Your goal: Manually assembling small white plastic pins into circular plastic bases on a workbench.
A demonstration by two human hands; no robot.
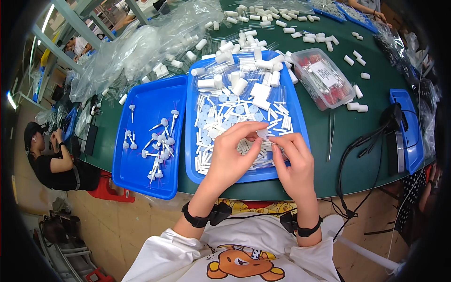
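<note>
My left hand (231, 152) pinches a small pale disc (262, 133) between thumb and forefinger. My right hand (297, 164) meets it from the other side, thumb and forefinger pressed together at the disc's edge; what sits between those fingertips is too small to make out. Both hands hover over the near part of a blue tray (189, 145). Short white rods (203, 162), light-blue discs (239, 109), clear tubes and thick white cylinders (240, 86) fill this tray. To its left, a second blue tray (127, 167) holds several small assemblies (162, 138) of pale discs, white rods and thin red wires.
A clear plastic box (322, 77) with red-ended parts stands right of the trays, beside metal tweezers (330, 136). Black cables (350, 155) run along the right. Plastic bags (127, 56) and loose white cylinders cover the far side. A co-worker (49, 157) sits at left.
</note>
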